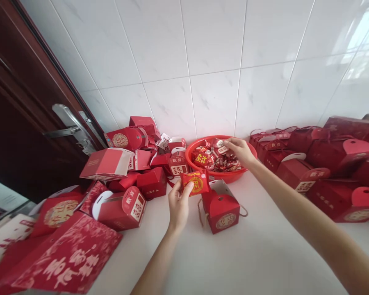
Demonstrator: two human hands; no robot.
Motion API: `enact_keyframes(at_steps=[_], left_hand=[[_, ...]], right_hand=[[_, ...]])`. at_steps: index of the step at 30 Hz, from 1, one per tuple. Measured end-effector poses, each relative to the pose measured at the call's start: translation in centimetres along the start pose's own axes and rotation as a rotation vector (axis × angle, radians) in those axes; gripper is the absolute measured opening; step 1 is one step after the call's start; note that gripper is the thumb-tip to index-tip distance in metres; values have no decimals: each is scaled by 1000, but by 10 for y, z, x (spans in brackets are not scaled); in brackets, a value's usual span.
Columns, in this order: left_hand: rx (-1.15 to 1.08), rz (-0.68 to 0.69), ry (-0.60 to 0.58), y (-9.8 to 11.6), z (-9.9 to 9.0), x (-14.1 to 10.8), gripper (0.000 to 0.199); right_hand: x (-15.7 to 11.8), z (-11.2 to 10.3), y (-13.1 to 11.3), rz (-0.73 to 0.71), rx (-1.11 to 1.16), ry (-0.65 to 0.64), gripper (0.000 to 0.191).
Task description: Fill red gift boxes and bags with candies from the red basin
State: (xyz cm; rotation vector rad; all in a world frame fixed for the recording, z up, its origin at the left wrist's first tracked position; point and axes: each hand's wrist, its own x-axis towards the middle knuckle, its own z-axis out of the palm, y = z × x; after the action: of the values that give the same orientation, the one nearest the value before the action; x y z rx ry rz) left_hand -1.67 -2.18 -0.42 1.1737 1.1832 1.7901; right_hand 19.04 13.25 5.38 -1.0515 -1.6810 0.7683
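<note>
- Here, the left hand [178,207] holds a shiny red packet [199,183], its thumb pressed on the front and its other fingers curled behind.
- The packet is soft and crinkled, with a round gold emblem and small yellow lettering along its top edge.
- It is held up in front of a red basin [230,177] and over the back left of a small gift box [223,215] on the white table [264,254].
- The right hand [239,149] reaches over the basin, thumb and forefinger pinched on the edge of a small pale-and-red wrapped piece [220,146].
- The gift box is red, with a pale round emblem, a raised flap and cord handles drooping at both sides.
- The thumb covers part of the packet's emblem; the packet hides a corner of the box. The box's inside is mostly out of sight, and the tiny print is too blurred to read.
- Red boxes [119,211] crowd the left, some cut off by the frame edge; more stand at right.
- The packet's long axis runs sideways, nearly level, its printed face toward the wearer. The gift box's emblem also faces the wearer, turned slightly right.
</note>
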Motion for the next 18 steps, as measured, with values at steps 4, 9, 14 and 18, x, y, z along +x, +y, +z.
enact_keyframes(at_steps=[4,9,14,18], left_hand=[[13,9,-1,1,0,0,33],[-15,63,-14,10,6,-1,38],[-44,88,-41,11,8,-3,37],[-55,77,-113,10,8,-5,37]], right_hand=[[-46,15,-40,-123,325,-255,42],[-83,26,-63,-161,312,-311,39],[-90,27,-62,-187,273,-236,36],[-92,25,-60,-153,272,-258,37]])
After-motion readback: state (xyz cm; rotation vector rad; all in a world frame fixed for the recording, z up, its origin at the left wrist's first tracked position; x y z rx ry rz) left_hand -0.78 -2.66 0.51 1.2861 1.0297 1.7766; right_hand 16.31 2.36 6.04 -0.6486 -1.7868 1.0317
